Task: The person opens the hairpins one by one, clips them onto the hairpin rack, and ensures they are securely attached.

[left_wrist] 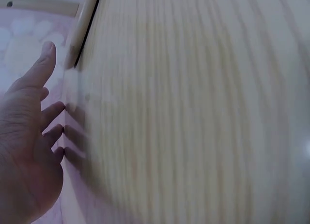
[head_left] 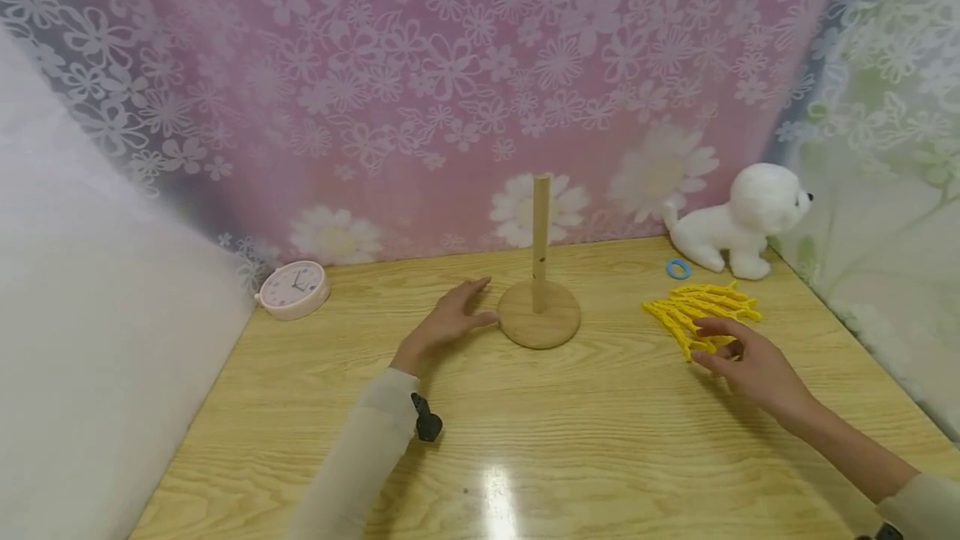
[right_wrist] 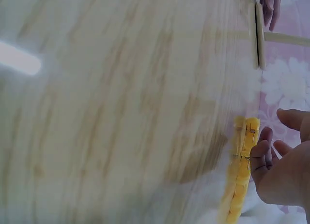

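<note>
A round wooden base with an upright peg, a wooden stand (head_left: 541, 248), is near the middle of the table. My left hand (head_left: 452, 317) is just left of its base, thumb and fingers spread. In the left wrist view that hand (left_wrist: 34, 132) holds nothing, and its fingertips are at the tabletop. A flat, branching yellow plastic piece (head_left: 678, 317) lies on the right side of the table. Over its near edge hovers my right hand (head_left: 757, 369), fingers loosely bent. In the right wrist view its fingers are beside the yellow piece (right_wrist: 240, 175); whether they touch it is unclear.
A blue ring (head_left: 678, 269) lies behind the yellow piece. A white plush dog (head_left: 738, 223) sits at the back right corner. At the back left is a pink clock (head_left: 294, 290). A floral curtain (head_left: 450, 98) hangs along the table's back edge.
</note>
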`<state>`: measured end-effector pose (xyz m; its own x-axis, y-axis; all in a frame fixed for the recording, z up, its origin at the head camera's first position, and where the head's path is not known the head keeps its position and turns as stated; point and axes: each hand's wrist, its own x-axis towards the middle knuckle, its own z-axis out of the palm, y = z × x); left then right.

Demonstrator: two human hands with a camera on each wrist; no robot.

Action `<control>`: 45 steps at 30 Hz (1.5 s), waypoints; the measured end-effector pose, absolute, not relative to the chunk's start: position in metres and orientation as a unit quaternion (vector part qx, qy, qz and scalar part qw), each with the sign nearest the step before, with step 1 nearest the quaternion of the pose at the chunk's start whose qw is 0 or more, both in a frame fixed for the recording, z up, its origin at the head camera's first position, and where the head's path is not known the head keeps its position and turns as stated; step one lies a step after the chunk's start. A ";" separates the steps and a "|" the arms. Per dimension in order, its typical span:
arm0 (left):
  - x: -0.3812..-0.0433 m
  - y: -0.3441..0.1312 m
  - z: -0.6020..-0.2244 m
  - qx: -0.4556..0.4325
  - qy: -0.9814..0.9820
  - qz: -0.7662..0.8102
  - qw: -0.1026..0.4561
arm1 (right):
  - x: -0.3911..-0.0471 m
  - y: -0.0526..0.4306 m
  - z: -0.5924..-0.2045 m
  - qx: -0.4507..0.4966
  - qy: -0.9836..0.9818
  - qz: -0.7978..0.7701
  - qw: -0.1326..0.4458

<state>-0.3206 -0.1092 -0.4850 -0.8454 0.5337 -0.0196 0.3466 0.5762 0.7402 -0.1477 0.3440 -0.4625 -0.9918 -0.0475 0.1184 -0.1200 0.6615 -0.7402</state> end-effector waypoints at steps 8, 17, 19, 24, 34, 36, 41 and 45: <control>-0.320 -0.081 -0.490 0.320 0.878 0.338 0.112 | -0.153 0.338 -0.471 0.036 -0.927 0.367 0.067; -0.321 -0.079 -0.491 0.342 0.880 0.310 0.116 | -0.161 0.329 -0.477 0.054 -0.939 0.319 0.113; -0.321 -0.080 -0.489 0.342 0.877 0.317 0.117 | -0.164 0.325 -0.475 0.059 -0.940 0.316 0.113; -0.321 -0.080 -0.490 0.341 0.876 0.321 0.117 | -0.169 0.314 -0.471 0.069 -0.934 0.340 0.085; -0.323 -0.079 -0.492 0.341 0.875 0.321 0.123 | -0.174 0.304 -0.475 0.089 -0.927 0.358 0.065; -0.324 -0.079 -0.493 0.340 0.877 0.318 0.121 | -0.177 0.304 -0.477 0.084 -0.932 0.347 0.061; -0.325 -0.079 -0.493 0.339 0.878 0.317 0.120 | -0.180 0.303 -0.479 0.065 -0.938 0.336 0.051; -0.326 -0.078 -0.495 0.336 0.879 0.317 0.121 | -0.179 0.303 -0.478 0.067 -0.938 0.336 0.060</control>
